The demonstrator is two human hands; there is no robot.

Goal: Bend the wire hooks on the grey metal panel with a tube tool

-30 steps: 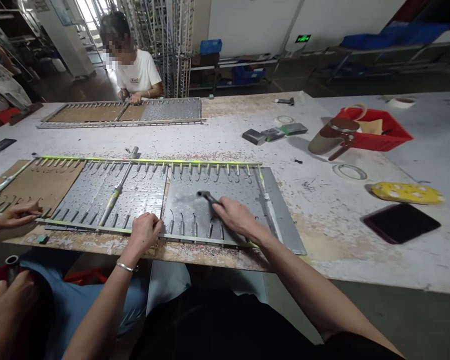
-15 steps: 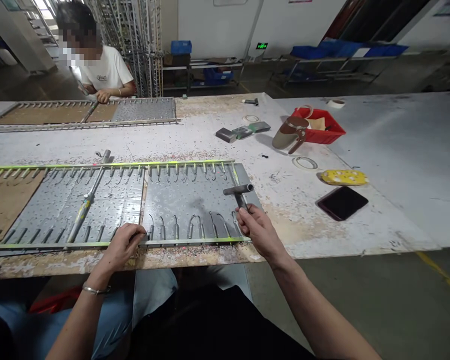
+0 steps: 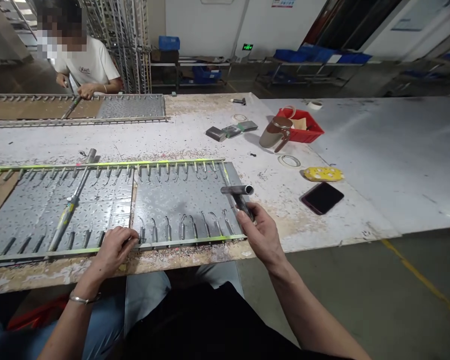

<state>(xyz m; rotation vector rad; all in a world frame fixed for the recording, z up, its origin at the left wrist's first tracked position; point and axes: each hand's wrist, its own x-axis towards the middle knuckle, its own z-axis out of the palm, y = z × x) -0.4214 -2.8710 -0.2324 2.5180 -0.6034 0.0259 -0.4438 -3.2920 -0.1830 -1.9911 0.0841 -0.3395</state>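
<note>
My right hand [image 3: 260,230] is wrapped round the handle of a T-shaped metal tool [image 3: 238,191], whose tube head is raised over the right end of a long frame. My left hand [image 3: 116,247] is pinched at the frame's near rail [image 3: 195,243], beside a small hooked piece [image 3: 142,232]; what its fingertips hold is too small to make out. Hooked wires stand in rows along both rails, over a grey speckled board [image 3: 176,200]. A metal rod with yellow marks [image 3: 64,220] lies across the frame to the left.
Opposite, a person in a white shirt [image 3: 86,65] works at another frame [image 3: 131,107]. Right of my frame lie a phone [image 3: 322,198], a yellow case [image 3: 324,174], a tape roll [image 3: 289,160], a brown-lidded jug [image 3: 275,134] and a red basket [image 3: 311,131].
The view has shifted right, so the table things appear further left. The tool in my right hand has tilted slightly, its open tube end turned more towards me. My left hand stays at the near rail.
</note>
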